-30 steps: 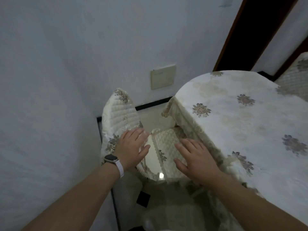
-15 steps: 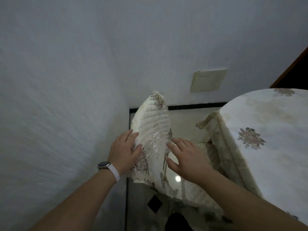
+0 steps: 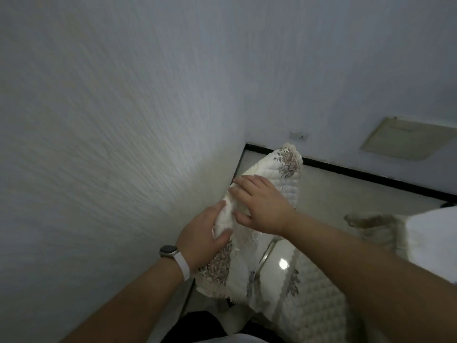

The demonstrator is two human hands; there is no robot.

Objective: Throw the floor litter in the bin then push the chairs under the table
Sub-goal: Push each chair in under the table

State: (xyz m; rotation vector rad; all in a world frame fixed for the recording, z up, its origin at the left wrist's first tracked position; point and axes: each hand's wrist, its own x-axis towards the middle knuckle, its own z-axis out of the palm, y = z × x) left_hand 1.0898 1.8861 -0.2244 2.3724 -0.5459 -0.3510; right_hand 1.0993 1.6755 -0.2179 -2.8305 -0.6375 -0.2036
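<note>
Chair back gripped by both hands in the corner

Chair [image 3: 277,246] sits in the lower middle of the frame, close against the white wall [image 3: 111,144] on the left. Its backrest wears a cream quilted cover with grey-brown flower embroidery at the top tip and along the lower edge, and a scalloped trim. The seat, lower right, has a bumpy cream cushion [image 3: 311,315]; between back and seat a glossy strip of floor [image 3: 333,194] shows through with a bright light spot.

The chair's legs are out of sight, and its lower edge is cut by a dark shape at the bottom of the frame that is hard to identify. At the right edge the table [image 3: 430,233] shows only as a blurred white corner with a drooping fringed cloth. Whether the chair touches the wall cannot be told.

The left hand [image 3: 202,238], a watch [image 3: 170,252] on its wrist, clasps the left edge of the backrest, thumb on the front of the fabric and bunching it. The right hand [image 3: 259,206] lies over the upper backrest, fingers spread and pressing the cover, thumb tucked toward the left hand; it rests on the cloth more than clenching it. Both forearms reach up from the bottom of the frame.
</note>
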